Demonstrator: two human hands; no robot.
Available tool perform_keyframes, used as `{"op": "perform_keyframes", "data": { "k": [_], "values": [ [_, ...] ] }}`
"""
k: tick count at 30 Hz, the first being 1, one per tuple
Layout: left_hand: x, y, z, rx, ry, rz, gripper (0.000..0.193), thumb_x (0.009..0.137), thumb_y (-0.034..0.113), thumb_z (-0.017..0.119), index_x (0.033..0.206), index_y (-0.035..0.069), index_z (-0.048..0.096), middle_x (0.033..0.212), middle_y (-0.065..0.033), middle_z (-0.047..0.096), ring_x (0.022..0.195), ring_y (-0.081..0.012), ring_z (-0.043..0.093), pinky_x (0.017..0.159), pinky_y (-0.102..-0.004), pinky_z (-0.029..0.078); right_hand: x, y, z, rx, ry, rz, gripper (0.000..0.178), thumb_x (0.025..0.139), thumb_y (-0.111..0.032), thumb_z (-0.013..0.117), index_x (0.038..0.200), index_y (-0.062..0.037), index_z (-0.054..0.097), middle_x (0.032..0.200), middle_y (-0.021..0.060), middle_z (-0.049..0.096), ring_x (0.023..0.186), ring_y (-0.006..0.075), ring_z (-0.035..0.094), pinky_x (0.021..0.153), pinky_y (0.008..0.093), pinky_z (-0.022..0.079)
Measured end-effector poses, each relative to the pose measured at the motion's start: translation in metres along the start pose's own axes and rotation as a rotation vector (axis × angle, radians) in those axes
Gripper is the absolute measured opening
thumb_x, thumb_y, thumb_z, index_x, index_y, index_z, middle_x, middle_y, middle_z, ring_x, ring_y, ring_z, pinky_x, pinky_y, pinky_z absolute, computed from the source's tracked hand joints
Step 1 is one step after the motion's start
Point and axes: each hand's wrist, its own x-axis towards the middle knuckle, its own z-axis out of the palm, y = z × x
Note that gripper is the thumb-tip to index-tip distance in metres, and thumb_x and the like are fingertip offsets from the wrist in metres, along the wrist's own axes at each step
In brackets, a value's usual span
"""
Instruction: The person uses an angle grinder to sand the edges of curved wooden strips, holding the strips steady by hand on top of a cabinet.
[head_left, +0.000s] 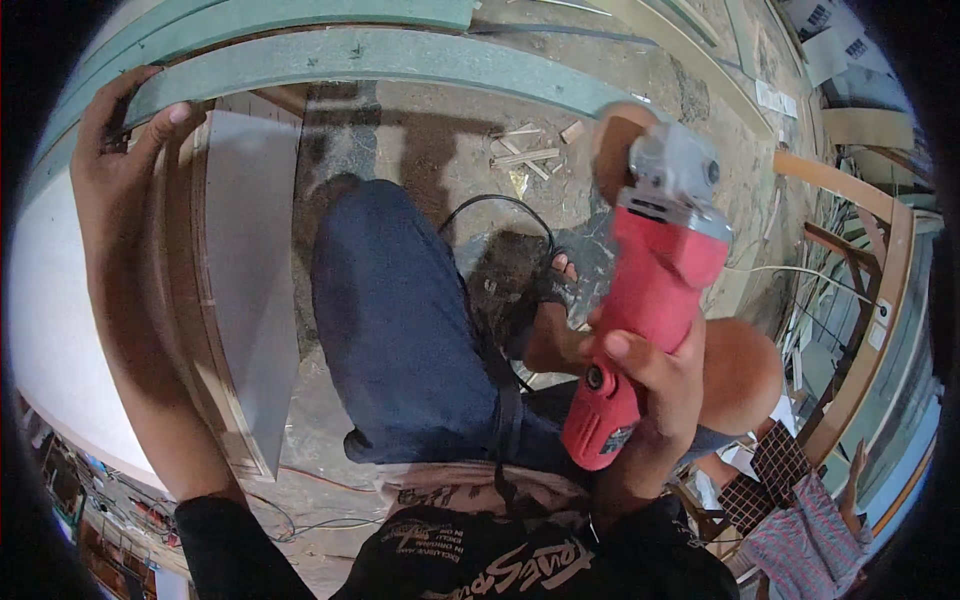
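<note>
My right hand (655,375) is wrapped round the body of a red angle grinder (660,270), held up in front of my right knee. The grinder has a grey metal head and a brown round disc (617,150). This disc overlaps the right end of a long pale green board (400,55); I cannot tell whether they touch. At the board's left part my left hand (125,140) grips its edge, thumb on the near side and fingers over the top. Below that hand stands a white panel with a wooden frame (245,250).
A black cord (500,197) curves over the concrete floor by my foot. Small wood offcuts (530,155) lie beyond it. More green boards (300,15) run along the far side. A wooden frame (895,300) stands at right, and another person (810,540) is at lower right.
</note>
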Motion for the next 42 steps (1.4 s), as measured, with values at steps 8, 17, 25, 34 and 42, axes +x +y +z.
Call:
{"op": "perform_keyframes", "data": {
  "k": [8,17,25,34,42],
  "values": [
    [0.005,-0.011,-0.004,0.015,-0.059,-0.014,0.056,0.091,0.051,0.072,0.136,0.018,0.064,0.131,-0.0162,0.065,0.123,-0.0323,0.062,0.103,-0.0485,0.051,-0.001,0.006,-0.020,0.111,0.169,-0.059,0.049,0.075,-0.014,0.077,0.114,0.0084,0.057,0.092,0.0168,0.070,0.072,0.0250,0.073,0.060,0.0329,0.058],
    [0.004,-0.012,0.008,-0.049,0.041,0.037,0.046,0.098,0.045,0.066,0.133,0.016,0.067,0.132,-0.0146,0.065,0.125,-0.0317,0.061,0.109,-0.0456,0.046,0.003,-0.001,-0.035,0.085,0.195,-0.117,0.055,0.077,-0.023,0.074,0.116,0.0084,0.052,0.094,0.0194,0.067,0.072,0.0259,0.072,0.061,0.0325,0.058],
    [0.011,-0.028,-0.005,0.055,0.013,0.103,0.048,0.097,0.044,0.067,0.133,0.013,0.066,0.133,-0.0148,0.064,0.125,-0.0310,0.061,0.109,-0.0463,0.047,-0.001,-0.030,-0.015,0.004,0.175,-0.099,0.059,0.075,-0.026,0.076,0.117,0.0089,0.052,0.093,0.0183,0.068,0.071,0.0244,0.071,0.061,0.0323,0.058],
    [0.011,0.013,-0.007,-0.038,0.054,0.221,0.048,0.082,0.033,0.085,0.118,0.003,0.073,0.117,-0.0161,0.070,0.111,-0.0301,0.067,0.098,-0.0398,0.052,0.013,-0.027,-0.001,0.068,0.059,-0.117,0.044,0.078,-0.012,0.080,0.113,0.0021,0.058,0.089,0.0102,0.069,0.070,0.0180,0.069,0.064,0.0304,0.056],
    [0.017,0.017,-0.011,-0.001,0.065,0.276,0.047,0.080,0.033,0.085,0.115,0.004,0.074,0.112,-0.0137,0.071,0.104,-0.0305,0.065,0.091,-0.0398,0.051,0.035,-0.007,0.010,-0.042,-0.041,-0.257,0.035,0.080,-0.013,0.081,0.103,-0.0002,0.059,0.084,0.0048,0.066,0.068,0.0138,0.066,0.059,0.0302,0.053]
  ]
}}
